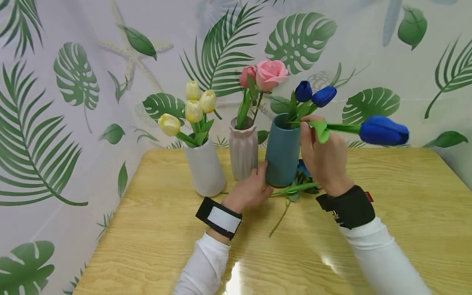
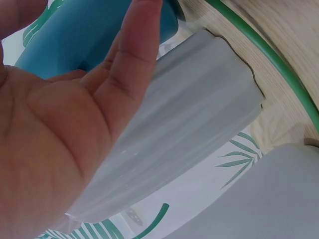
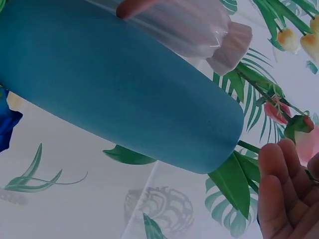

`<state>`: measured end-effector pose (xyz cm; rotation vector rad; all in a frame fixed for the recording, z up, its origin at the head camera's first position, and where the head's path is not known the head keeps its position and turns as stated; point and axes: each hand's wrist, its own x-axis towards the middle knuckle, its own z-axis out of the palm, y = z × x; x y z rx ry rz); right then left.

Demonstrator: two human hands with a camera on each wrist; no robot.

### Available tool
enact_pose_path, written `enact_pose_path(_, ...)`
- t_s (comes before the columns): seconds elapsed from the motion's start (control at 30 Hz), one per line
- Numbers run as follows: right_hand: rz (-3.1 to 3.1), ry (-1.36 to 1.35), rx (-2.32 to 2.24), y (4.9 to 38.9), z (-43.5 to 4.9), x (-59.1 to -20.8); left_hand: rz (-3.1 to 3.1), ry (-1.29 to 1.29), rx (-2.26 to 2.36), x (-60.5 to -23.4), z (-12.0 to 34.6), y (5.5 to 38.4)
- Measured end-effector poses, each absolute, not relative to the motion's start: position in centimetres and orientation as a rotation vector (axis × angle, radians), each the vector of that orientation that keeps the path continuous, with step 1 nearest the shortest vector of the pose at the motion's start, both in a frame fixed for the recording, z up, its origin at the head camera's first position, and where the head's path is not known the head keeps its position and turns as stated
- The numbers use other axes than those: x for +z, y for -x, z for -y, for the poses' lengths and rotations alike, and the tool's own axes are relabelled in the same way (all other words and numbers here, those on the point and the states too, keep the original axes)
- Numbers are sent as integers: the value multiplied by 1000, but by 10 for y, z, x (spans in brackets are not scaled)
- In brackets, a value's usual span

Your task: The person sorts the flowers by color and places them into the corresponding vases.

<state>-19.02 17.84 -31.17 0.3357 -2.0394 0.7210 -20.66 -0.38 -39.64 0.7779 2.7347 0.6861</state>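
Observation:
My right hand (image 1: 328,162) pinches the stem of a blue tulip (image 1: 383,130) beside the mouth of a blue vase (image 1: 282,157); the bloom points right. Two other blue tulips (image 1: 323,96) stand in that vase. Low down, my left hand (image 1: 248,190) has its fingers extended at the blue vase's left side, and a fingertip reaches its wall in the right wrist view. Whether the left hand presses on it I cannot tell. The ribbed vase (image 2: 184,109) is close behind the left hand. My right palm (image 3: 286,194) appears beyond the blue vase's rim in the right wrist view.
The ribbed vase holds a pink rose (image 1: 271,76) and a pinkish-red flower (image 1: 247,77). A white vase (image 1: 206,168) with several yellow tulips (image 1: 193,110) leans at left. A blue flower (image 1: 303,168) and green stems (image 1: 298,188) lie on the wooden table (image 1: 158,229).

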Motion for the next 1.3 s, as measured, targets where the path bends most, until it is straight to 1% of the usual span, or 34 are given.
enact_pose_path(0.37, 2321, -300, 665, 217, -169, -287, -2716, -780, 654, -394, 3, 207)
enact_pose_path(0.53, 2614, -320, 822, 228, -175, -280, -2719, -811, 652, -393, 3, 205)
enact_pose_path(0.7, 2742, -322, 1000, 223, -184, -280, -2723, -818, 615, -393, 3, 204)
enact_pose_path(0.97, 2675, -326, 963, 213, -182, -296, -2747, -811, 591, -393, 4, 206)
enact_pose_path(1.3, 2609, -326, 981, 213, -177, -308, -2733, -790, 597, -393, 7, 206)
